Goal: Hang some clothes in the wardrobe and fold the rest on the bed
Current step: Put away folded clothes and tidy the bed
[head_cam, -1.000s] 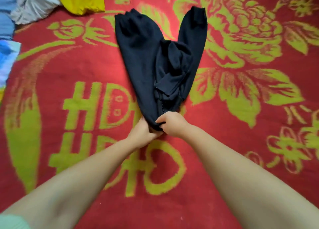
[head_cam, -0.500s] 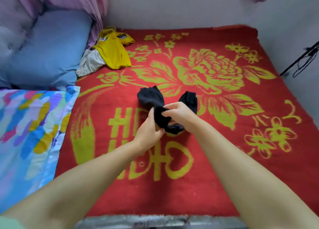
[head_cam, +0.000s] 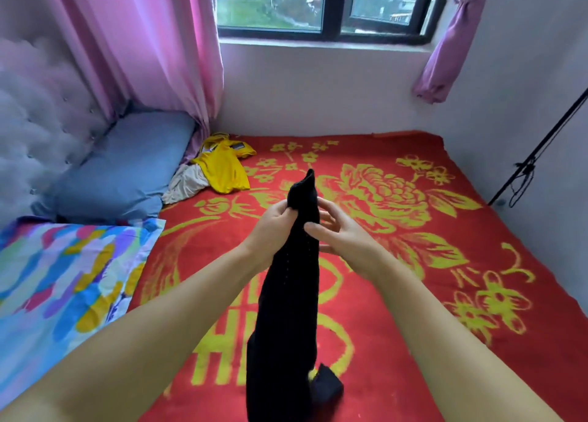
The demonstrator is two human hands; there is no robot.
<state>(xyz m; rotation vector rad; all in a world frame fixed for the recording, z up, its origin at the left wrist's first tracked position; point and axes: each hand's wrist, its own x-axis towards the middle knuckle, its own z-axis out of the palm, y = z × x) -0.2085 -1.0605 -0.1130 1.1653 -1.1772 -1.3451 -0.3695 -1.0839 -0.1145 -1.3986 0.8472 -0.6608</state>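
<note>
Black trousers (head_cam: 291, 294) now lifted — hands (left (head_cam: 273, 227) gripping) raised.

The long black knitted cloth garment (head_cam: 291, 294) is looking matt, soft. The red-and-yellow flowered woven bed blanket (head_cam: 397, 342) is showing fuzzy, napped. The grey-white tufted headboard (head_cam: 38, 116) is looking plush, velvety.

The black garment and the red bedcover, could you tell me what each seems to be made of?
Black garment: seemingly a soft matte knit; it hangs limp from the left hand, with faint rows of tiny holes. Red bedcover: likely a plush woven blanket, with a fuzzy, dull yellow floral pattern.
</note>
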